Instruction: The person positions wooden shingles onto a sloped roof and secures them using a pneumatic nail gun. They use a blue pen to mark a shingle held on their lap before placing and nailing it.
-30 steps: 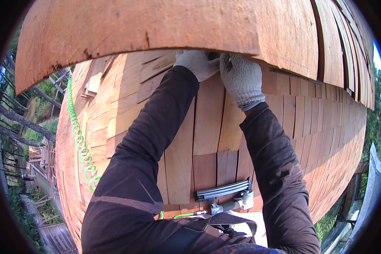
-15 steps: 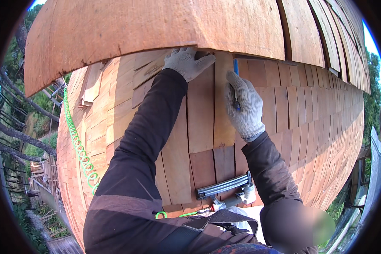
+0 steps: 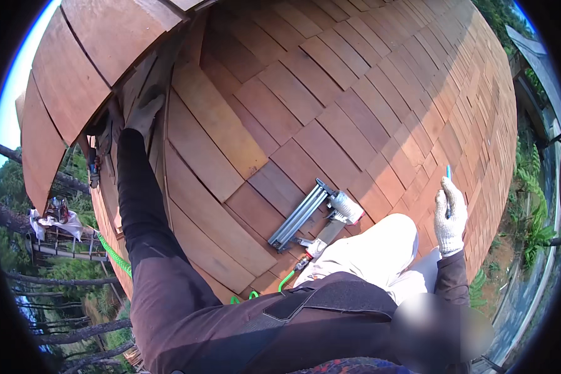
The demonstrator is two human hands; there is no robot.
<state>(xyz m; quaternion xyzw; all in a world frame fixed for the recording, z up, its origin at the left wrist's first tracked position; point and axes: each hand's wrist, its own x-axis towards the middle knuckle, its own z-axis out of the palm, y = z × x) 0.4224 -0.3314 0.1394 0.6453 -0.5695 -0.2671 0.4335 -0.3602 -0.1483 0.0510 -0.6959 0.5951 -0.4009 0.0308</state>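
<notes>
My right hand (image 3: 450, 217), in a white knit glove, is closed round a slim blue pen (image 3: 448, 171) whose end sticks out above the fingers. It hangs over the sunlit shingles at the right, apart from them. Far left, my left hand (image 3: 144, 116), also gloved, reaches into the shadow beneath the shingled overhang (image 3: 115, 34). Its fingers look stretched out against the wooden shingles there, partly dim. A yellowish shingle (image 3: 218, 118) lies to the right of that hand. The pneumatic nailer (image 3: 321, 221), grey and white, rests on the shingles before my knee.
A green coiled air hose (image 3: 114, 254) runs down the left side, and part of it joins the nailer. Beside the overhang hangs a dark tool (image 3: 93, 167), partly hidden. Trees and a scaffold (image 3: 68, 249) stand beyond the left edge.
My view has turned toward the right. My right hand has come away from the shingle edge under the overhang, moving down and right with the pen. My left hand stays under the overhang.
</notes>
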